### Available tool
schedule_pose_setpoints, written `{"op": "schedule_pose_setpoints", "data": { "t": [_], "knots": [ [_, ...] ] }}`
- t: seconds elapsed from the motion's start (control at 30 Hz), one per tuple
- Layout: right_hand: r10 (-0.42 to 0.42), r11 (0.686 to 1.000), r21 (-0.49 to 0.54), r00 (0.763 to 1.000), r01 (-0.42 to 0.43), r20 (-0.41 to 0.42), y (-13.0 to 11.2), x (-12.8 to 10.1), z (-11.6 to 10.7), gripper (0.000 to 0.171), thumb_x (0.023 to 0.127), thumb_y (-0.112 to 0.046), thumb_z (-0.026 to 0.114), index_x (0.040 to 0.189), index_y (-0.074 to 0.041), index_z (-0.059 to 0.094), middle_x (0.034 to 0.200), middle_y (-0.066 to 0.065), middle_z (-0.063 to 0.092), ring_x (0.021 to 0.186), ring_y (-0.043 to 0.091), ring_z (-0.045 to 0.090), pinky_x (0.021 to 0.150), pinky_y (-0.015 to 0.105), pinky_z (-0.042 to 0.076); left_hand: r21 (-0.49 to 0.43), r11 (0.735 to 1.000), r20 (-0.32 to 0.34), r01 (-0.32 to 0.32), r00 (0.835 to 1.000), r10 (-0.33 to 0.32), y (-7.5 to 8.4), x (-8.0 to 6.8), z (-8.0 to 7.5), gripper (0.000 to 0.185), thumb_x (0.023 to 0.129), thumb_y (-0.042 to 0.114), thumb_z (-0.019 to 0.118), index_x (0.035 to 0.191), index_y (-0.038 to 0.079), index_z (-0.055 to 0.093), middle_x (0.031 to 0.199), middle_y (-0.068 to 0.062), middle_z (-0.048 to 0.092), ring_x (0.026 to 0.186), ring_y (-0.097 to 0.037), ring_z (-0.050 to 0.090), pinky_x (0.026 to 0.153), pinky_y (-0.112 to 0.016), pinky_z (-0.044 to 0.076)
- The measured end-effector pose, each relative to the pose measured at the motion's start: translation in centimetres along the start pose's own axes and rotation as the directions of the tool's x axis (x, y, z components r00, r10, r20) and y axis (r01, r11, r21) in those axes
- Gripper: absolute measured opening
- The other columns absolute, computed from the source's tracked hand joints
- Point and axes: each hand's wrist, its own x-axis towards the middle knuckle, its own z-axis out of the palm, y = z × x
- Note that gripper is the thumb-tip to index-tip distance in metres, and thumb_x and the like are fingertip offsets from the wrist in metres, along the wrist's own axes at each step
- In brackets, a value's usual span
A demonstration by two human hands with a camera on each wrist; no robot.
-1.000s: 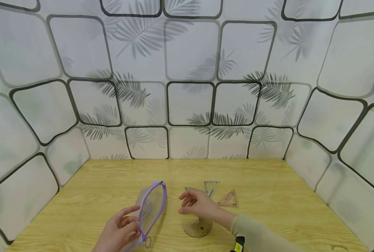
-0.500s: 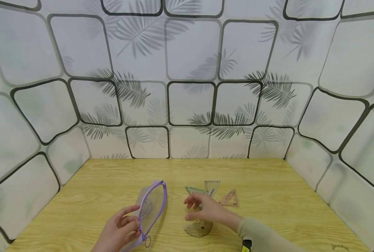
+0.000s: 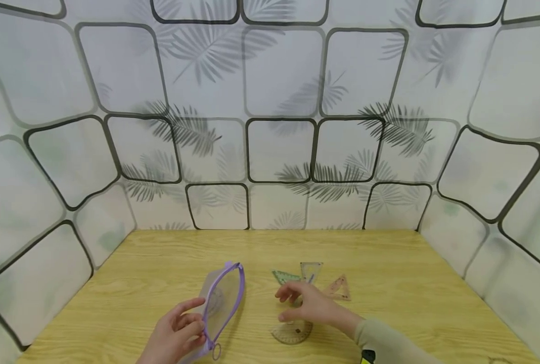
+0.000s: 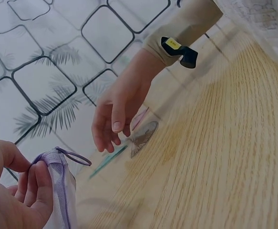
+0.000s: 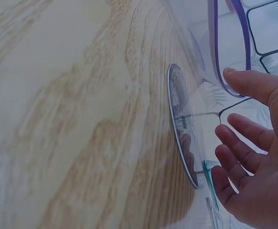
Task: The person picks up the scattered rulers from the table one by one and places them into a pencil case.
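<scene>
L hand: grip holds purple pouch open, near-left on table | R hand: grip loose, empty, moved right over rulers | protractor just under it, pick-up likely next

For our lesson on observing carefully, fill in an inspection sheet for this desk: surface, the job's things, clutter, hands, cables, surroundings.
Surface: light wooden table, grain visible.
Job's things: clear pouch with purple zip, mouth open and raised off the table; protractor flat below the right hand; green set square, clear set square and pinkish set square flat beyond it.
Clutter: nothing seen.
Hands: left hand grips the pouch's near edge; right hand hovers over the drawing tools, fingers relaxed, holding nothing.
Cables: nothing seen.
Surroundings: white wall panels with black rounded frames and grey leaf prints on three sides; beige sleeve on the right arm.
</scene>
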Motion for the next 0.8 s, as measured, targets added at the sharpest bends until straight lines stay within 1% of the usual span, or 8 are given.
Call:
{"op": "schedule_pose_setpoints", "data": {
  "t": [0.17, 0.33, 0.43, 0.67, 0.8],
  "knots": [
    [0.015, 1.0, 0.012, 1.0, -0.015, 0.008, 0.3, -0.3, -0.3, 0.041, 0.086, -0.021, 0.077, 0.121, -0.005, 0.062, 0.117, 0.012, 0.064, 0.105, 0.024, 0.056, 0.082, 0.028, 0.05, -0.007, 1.0, 0.013, 0.003, 1.0, -0.003, -0.2, 0.0, 0.1, 0.066, 0.092, 0.003, 0.062, 0.149, -0.005, 0.031, 0.091, 0.0, 0.063, 0.081, -0.013, 0.062, 0.075, -0.025, 0.058],
    [0.009, 1.0, -0.015, 1.0, -0.009, -0.001, 0.6, -0.7, -0.6, 0.041, 0.085, -0.023, 0.078, 0.119, -0.006, 0.064, 0.116, 0.011, 0.065, 0.104, 0.023, 0.056, 0.084, 0.03, 0.05, -0.012, 1.0, -0.004, 0.009, 1.0, -0.009, -0.3, 0.1, 0.1, 0.067, 0.091, 0.003, 0.063, 0.149, -0.004, 0.031, 0.09, 0.0, 0.063, 0.081, -0.014, 0.062, 0.075, -0.026, 0.058],
    [0.014, 1.0, -0.028, 1.0, -0.014, -0.009, 0.8, -0.8, -0.8, 0.04, 0.085, -0.023, 0.078, 0.118, -0.007, 0.065, 0.116, 0.01, 0.066, 0.103, 0.021, 0.056, 0.083, 0.028, 0.05, -0.011, 1.0, -0.013, 0.012, 1.0, -0.012, -0.2, 0.2, 0.1, 0.067, 0.092, 0.002, 0.062, 0.15, -0.004, 0.031, 0.09, -0.001, 0.063, 0.081, -0.014, 0.062, 0.075, -0.026, 0.058],
    [0.018, 1.0, 0.005, 1.0, -0.018, 0.002, 1.1, -1.3, -1.0, 0.039, 0.086, -0.022, 0.077, 0.121, -0.008, 0.064, 0.118, 0.011, 0.064, 0.105, 0.022, 0.055, 0.081, 0.025, 0.05, -0.003, 1.0, 0.011, 0.008, 1.0, -0.008, -0.3, 0.0, -0.5, 0.067, 0.092, 0.004, 0.062, 0.15, -0.004, 0.029, 0.092, 0.0, 0.063, 0.081, -0.013, 0.062, 0.075, -0.025, 0.058],
    [0.036, 0.999, 0.021, 0.999, -0.036, 0.008, 1.0, -1.6, -1.1, 0.04, 0.086, -0.022, 0.077, 0.122, -0.009, 0.063, 0.119, 0.01, 0.064, 0.106, 0.022, 0.054, 0.081, 0.026, 0.051, 0.009, 1.0, -0.005, 0.005, 1.0, -0.005, -0.5, -0.1, -0.7, 0.066, 0.091, 0.004, 0.062, 0.149, -0.005, 0.031, 0.09, 0.0, 0.063, 0.08, -0.013, 0.061, 0.074, -0.025, 0.058]
  ]
}}
